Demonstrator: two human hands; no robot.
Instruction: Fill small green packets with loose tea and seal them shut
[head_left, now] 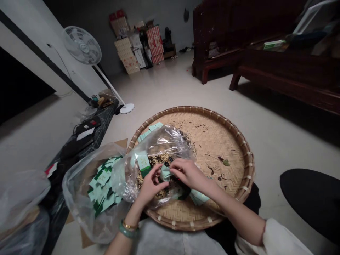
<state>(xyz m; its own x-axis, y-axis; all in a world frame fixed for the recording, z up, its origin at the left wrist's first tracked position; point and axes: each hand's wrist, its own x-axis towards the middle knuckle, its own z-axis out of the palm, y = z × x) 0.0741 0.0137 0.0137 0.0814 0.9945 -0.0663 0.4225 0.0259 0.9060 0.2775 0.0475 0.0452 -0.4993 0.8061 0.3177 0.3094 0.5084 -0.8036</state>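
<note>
My left hand (151, 184) has its thumb and fingers closed round a small pale green paper packet (165, 173), over a clear plastic bag (170, 136). Meeting it from the right, my right hand (187, 171) pinches at the packet's upper edge, beside something dark; what its fingertips hold is too small to tell. Inside the bag lie pale grains and dark bits (162, 159), with a flat green packet (143, 163) near its left side. The bag rests on a round woven bamboo tray (220, 141). More green packets (198, 197) lie by my right forearm.
Left of the tray stands a clear bag (74, 184) full of green packets (105, 184). Fanned green packets (150, 131) lie at the tray's far-left rim. A white standing fan (83, 46), stacked boxes (126, 55), dark wooden furniture (287, 78) and a black round seat (313, 198) stand around.
</note>
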